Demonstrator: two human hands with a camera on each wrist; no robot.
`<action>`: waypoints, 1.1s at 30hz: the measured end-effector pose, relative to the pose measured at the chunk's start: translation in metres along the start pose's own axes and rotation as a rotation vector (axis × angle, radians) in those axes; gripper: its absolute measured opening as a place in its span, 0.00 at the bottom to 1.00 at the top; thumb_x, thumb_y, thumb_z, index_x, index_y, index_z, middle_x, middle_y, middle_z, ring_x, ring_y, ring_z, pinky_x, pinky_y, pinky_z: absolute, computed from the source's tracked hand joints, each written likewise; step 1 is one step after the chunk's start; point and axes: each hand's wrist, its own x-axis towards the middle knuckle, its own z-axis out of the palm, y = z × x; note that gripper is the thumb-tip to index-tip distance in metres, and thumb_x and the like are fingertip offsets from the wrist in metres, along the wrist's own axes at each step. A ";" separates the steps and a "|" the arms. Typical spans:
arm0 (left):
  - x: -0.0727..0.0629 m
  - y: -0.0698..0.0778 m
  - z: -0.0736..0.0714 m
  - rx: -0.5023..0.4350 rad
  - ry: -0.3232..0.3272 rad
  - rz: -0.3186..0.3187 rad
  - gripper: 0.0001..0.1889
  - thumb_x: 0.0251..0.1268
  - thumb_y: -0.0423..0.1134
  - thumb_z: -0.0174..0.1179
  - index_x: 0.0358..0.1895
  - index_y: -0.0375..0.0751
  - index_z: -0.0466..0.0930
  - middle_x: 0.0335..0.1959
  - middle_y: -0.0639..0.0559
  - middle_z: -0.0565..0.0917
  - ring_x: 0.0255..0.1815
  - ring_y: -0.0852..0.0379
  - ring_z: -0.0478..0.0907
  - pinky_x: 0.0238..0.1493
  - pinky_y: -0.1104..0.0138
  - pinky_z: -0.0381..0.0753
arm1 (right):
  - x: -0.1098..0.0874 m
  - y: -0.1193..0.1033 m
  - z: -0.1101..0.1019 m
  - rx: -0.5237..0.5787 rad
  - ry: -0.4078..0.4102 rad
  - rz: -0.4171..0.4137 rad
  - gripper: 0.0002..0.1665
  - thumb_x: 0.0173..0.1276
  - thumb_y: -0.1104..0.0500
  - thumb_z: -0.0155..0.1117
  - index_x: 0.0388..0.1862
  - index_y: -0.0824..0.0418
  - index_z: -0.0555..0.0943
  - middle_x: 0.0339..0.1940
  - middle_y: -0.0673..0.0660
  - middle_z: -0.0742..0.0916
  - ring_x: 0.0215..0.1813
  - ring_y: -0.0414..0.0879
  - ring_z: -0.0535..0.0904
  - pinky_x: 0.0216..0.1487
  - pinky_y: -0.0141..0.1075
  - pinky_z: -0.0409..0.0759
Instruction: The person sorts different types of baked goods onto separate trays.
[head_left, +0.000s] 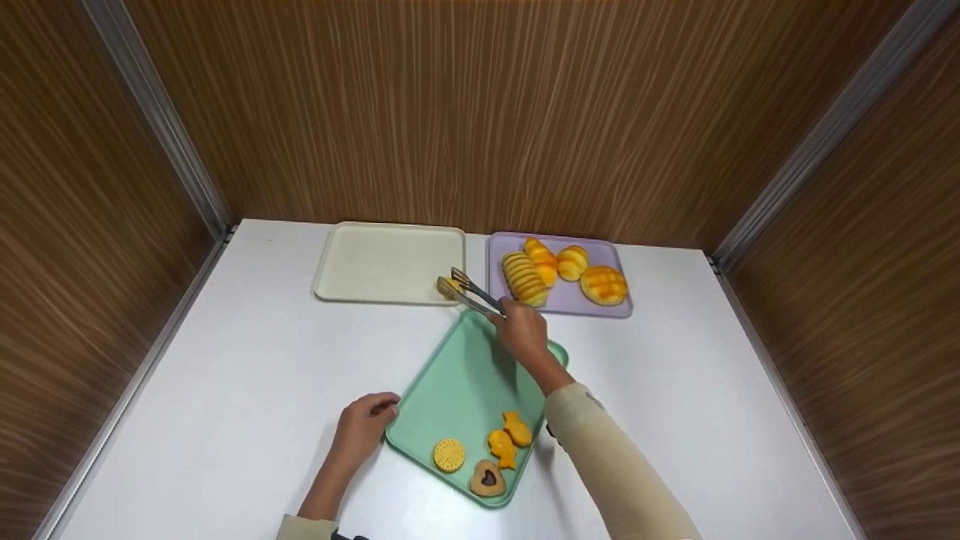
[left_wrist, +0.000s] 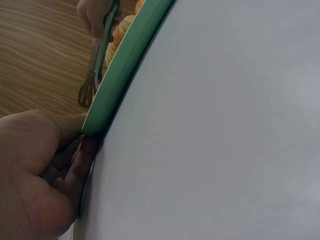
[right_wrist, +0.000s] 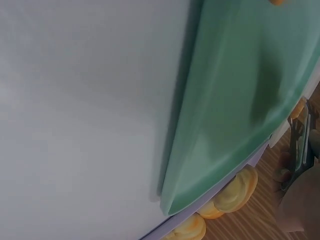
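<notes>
My right hand (head_left: pixel 521 328) grips a pair of dark tongs (head_left: pixel 484 297). Between the tong tips is a small yellow piece (head_left: pixel 452 286), partly hidden, by the front right corner of the cream tray (head_left: pixel 375 292). With thumb and fingers, my left hand (head_left: pixel 365 427) pinches the left edge of the green tray (head_left: pixel 450 397); the left wrist view shows this hand (left_wrist: pixel 35 170) at the rim. Lying at the tray's near end are a round cookie (head_left: pixel 449 455), a heart-shaped cookie (head_left: pixel 487 480) with a dark centre, and two orange fish-shaped crackers (head_left: pixel 502 448), (head_left: pixel 517 429).
Behind my right hand stands a purple tray (head_left: pixel 577 306) with several breads, among them a striped loaf (head_left: pixel 524 279) and a round bun (head_left: pixel 604 285). Wood-patterned panels (head_left: pixel 450 112) enclose the white table (head_left: pixel 240 375) at the back and both sides.
</notes>
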 end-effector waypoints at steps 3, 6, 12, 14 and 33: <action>0.000 0.001 0.000 0.001 -0.009 0.001 0.11 0.70 0.33 0.62 0.51 0.39 0.86 0.42 0.48 0.86 0.44 0.55 0.80 0.46 0.64 0.79 | 0.000 0.001 0.002 0.010 0.015 -0.007 0.15 0.70 0.51 0.68 0.33 0.61 0.79 0.22 0.54 0.79 0.27 0.52 0.74 0.29 0.47 0.70; 0.000 0.002 0.000 -0.008 -0.014 -0.010 0.11 0.70 0.33 0.62 0.52 0.39 0.86 0.43 0.48 0.86 0.44 0.55 0.80 0.47 0.63 0.80 | 0.000 0.001 0.003 0.039 0.030 -0.007 0.16 0.70 0.50 0.68 0.34 0.62 0.79 0.22 0.53 0.78 0.27 0.51 0.73 0.29 0.45 0.68; 0.001 0.004 0.000 -0.010 -0.005 -0.013 0.11 0.70 0.33 0.61 0.52 0.39 0.86 0.43 0.48 0.87 0.45 0.55 0.81 0.47 0.63 0.79 | -0.004 -0.001 -0.003 0.105 0.033 0.000 0.20 0.70 0.47 0.68 0.41 0.65 0.81 0.26 0.54 0.80 0.31 0.52 0.74 0.32 0.48 0.70; 0.001 0.004 0.000 -0.008 -0.006 -0.009 0.11 0.70 0.33 0.61 0.52 0.38 0.86 0.43 0.47 0.87 0.45 0.54 0.81 0.47 0.63 0.80 | -0.008 -0.001 -0.006 0.124 0.030 -0.002 0.21 0.70 0.47 0.68 0.45 0.65 0.81 0.30 0.55 0.83 0.33 0.53 0.76 0.35 0.49 0.73; 0.001 0.001 0.000 0.002 -0.007 0.010 0.11 0.70 0.33 0.62 0.51 0.38 0.86 0.43 0.48 0.87 0.45 0.54 0.81 0.48 0.62 0.79 | -0.092 0.027 -0.049 0.113 -0.063 -0.136 0.29 0.70 0.49 0.68 0.63 0.64 0.79 0.53 0.61 0.86 0.46 0.52 0.83 0.50 0.52 0.82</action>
